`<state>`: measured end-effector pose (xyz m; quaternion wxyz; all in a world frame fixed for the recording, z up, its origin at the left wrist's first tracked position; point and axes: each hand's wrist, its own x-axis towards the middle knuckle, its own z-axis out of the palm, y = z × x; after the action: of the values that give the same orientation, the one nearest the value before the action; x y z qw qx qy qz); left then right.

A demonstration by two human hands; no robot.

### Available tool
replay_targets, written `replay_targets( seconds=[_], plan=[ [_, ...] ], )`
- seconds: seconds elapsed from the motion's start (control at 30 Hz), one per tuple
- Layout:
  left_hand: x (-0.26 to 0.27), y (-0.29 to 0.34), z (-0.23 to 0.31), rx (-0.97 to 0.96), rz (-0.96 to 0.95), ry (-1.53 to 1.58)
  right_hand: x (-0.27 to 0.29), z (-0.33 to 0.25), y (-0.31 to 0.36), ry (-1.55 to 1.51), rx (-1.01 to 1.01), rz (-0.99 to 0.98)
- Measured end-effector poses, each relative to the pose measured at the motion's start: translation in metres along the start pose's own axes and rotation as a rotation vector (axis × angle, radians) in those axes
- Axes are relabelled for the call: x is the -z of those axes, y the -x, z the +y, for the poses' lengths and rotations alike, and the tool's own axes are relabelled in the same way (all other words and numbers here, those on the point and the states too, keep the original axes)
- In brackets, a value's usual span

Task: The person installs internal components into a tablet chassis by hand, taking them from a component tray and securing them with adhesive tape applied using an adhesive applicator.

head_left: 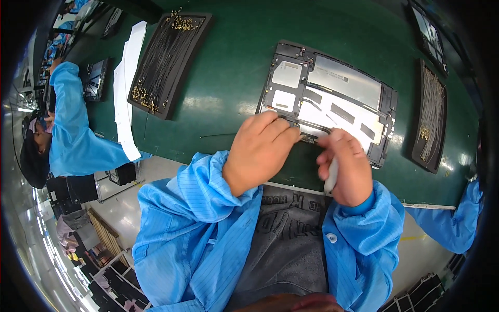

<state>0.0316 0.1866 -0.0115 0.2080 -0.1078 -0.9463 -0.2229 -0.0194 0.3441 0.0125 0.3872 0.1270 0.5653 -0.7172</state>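
An opened tablet housing, with a black frame and silver metal panels, lies tilted on the green table. My left hand is closed, its fingertips pressed to the housing's near edge; what they pinch is hidden. A thin dark cable sticks out leftward from under that hand. My right hand is curled around a slim whitish tool by the near edge, and its tip cannot be made out. Between the hands, a small dark circuit strip shows along the edge.
A black tray of thin cables with gold ends stands on the left, beside white paper strips. Another cable tray is on the right, below a tablet part. A co-worker's blue sleeve reaches in at left, another sleeve at right.
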Motion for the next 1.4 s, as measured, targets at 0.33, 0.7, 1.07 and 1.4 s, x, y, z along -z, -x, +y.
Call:
replay_targets(
  seconds=[0.33,0.7,1.07,1.4],
  plan=[
    [0.002,-0.005,0.009,0.095,-0.197,-0.003,-0.006,0.015,-0.019,0.252,0.832,0.288],
    [0.003,-0.003,0.010,0.108,-0.200,-0.027,-0.004,0.026,-0.026,0.306,0.965,0.114],
    [0.011,0.002,0.013,0.171,-0.041,0.052,-0.009,-0.002,-0.030,1.054,1.070,-0.054],
    [0.019,0.008,-0.011,1.449,0.459,1.245,-0.004,-0.006,-0.032,0.152,0.550,0.140]
  ],
)
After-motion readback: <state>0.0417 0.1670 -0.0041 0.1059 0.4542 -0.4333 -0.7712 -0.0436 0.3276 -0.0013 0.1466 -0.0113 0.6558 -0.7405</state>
